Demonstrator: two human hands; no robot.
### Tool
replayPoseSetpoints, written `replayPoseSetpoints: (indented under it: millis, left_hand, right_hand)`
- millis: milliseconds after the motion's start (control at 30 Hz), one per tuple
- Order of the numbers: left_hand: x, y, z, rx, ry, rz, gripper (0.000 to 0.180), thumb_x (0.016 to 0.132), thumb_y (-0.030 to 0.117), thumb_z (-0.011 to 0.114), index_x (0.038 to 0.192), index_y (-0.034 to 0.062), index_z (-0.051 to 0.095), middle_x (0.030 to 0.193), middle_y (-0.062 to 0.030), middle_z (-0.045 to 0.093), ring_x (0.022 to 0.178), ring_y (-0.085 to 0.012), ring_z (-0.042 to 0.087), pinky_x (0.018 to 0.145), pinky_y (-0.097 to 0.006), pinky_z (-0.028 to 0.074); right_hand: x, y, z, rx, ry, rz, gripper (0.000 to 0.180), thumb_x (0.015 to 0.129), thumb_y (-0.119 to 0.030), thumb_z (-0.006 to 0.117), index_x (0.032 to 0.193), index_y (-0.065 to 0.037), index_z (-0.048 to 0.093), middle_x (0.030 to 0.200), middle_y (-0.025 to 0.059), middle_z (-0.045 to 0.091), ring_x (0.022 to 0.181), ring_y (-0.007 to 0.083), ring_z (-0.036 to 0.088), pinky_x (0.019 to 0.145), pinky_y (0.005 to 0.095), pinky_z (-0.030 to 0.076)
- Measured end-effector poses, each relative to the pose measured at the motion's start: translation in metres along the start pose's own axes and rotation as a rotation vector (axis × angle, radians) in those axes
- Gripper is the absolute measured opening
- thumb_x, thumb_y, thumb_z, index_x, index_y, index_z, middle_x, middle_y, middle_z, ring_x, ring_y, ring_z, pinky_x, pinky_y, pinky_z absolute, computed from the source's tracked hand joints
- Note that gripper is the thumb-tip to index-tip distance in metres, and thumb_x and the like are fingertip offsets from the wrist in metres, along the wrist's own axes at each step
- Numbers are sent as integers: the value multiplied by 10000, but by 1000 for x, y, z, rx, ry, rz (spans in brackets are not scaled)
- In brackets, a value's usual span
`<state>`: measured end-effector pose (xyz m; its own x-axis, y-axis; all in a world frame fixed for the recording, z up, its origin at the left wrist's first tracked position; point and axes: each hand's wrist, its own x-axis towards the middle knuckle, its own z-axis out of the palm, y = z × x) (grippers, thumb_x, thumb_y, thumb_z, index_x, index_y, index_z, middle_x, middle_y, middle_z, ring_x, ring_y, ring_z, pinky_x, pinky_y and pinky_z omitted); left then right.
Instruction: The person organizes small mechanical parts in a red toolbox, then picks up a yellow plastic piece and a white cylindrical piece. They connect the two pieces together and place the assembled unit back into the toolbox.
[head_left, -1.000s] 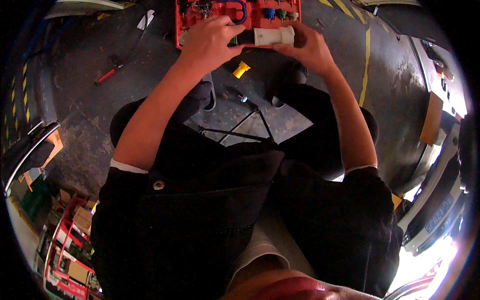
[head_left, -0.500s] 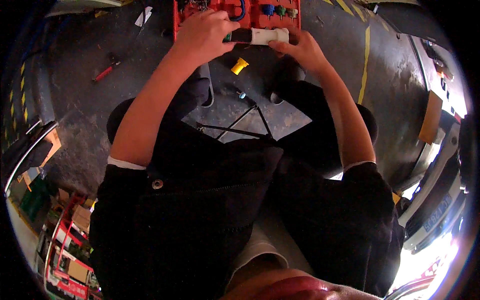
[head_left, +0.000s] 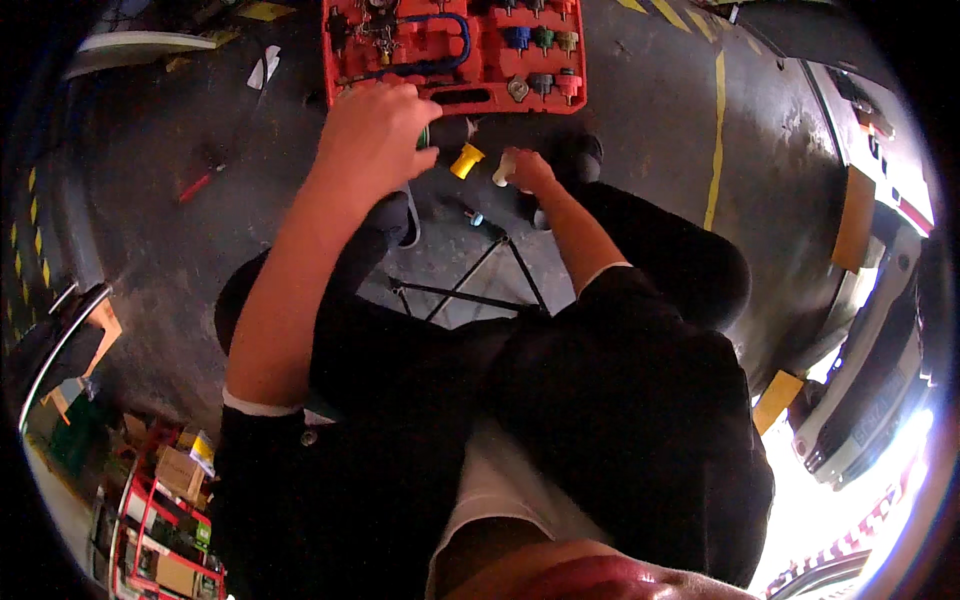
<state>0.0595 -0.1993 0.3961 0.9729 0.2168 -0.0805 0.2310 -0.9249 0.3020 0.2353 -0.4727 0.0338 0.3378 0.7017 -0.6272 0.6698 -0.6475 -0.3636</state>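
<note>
My left hand (head_left: pixel 378 138) is closed around a dark cylindrical piece (head_left: pixel 452 130) with a green band, just in front of the open red case (head_left: pixel 520 102). Most of that piece is hidden by the fingers. Lower and to the right, my right hand (head_left: pixel 530 172) grips a white, tube-like piece (head_left: pixel 502 169) close to the floor. Between the two hands lies a yellow flanged adapter (head_left: pixel 466 161). Inside the case sit a blue hose (head_left: pixel 466 42), a metal chain (head_left: pixel 385 35) and several coloured caps, such as a blue one (head_left: pixel 517 38).
A small blue-tipped part (head_left: pixel 475 217) lies between my feet, near a black bar frame (head_left: pixel 478 297). Off to the left are a red-handled tool (head_left: pixel 198 185) and a white scrap (head_left: pixel 264 68). A red rack with boxes (head_left: pixel 180 475) stands at lower left, a car (head_left: pixel 870 370) at right.
The white piece has come apart from the dark piece. My right hand has carried it down toward the floor beside the yellow adapter, and more of the red case is in view.
</note>
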Motion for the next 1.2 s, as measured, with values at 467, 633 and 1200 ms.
replayPoseSetpoints:
  millis: [467,633,1200]
  left_hand:
    - [-2,4,-8,-75,-66,-86,424,740,318,807,1111,132,720,1022,-68,680,966,-302,669,868,-441,526]
    - [1,-2,-6,-69,16,-97,419,735,329,806,1099,138,726,983,-79,683,931,-318,680,821,-447,545]
    - [-4,-15,-36,-87,144,-129,464,745,400,807,1144,174,736,1093,-90,685,1037,-309,670,874,-436,548]
  right_hand:
    - [5,-112,5,-338,383,-7,701,778,-538,737,1334,-125,627,1532,179,418,1430,367,363,1225,562,148]
    - [22,-121,16,-135,343,-91,514,781,-429,786,1205,-152,699,1504,204,428,1449,388,326,1203,563,207]
    - [-132,-198,-250,338,541,-440,771,754,-175,852,1366,-136,386,1254,168,665,1162,376,644,962,444,524]
